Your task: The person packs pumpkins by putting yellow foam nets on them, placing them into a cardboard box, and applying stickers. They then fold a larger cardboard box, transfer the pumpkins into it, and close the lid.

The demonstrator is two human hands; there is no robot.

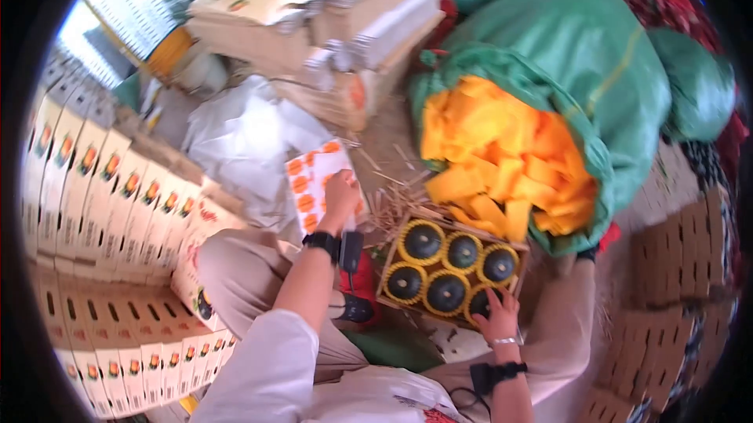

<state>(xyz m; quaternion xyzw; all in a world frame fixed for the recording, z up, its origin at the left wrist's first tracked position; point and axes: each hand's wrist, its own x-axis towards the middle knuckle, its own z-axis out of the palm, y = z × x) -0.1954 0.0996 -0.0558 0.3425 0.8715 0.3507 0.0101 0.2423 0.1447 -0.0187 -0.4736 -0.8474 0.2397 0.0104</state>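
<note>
My left hand (340,195) is on a white sheet of orange stickers (307,202), its fingers curled in towards the surface. Whatever may be pinched between those fingertips is too small to make out. In front of me stands an open carton (384,291) with several dark green round fruits (446,295), like small squashes, in two rows. Each sits in a yellow ruffled liner (404,244). My right hand (502,315) rests on the fruit in the near right corner (478,303), fingers and thumb spread over it and partly covering it.
A green sack (565,38) spills orange-yellow padding pieces (502,148) right behind the carton. Printed cartons (110,172) are packed along the left, with flattened ones (314,23) stacked at the back. Clear plastic (243,133) lies beside the sticker sheet; more cartons (667,258) stand right.
</note>
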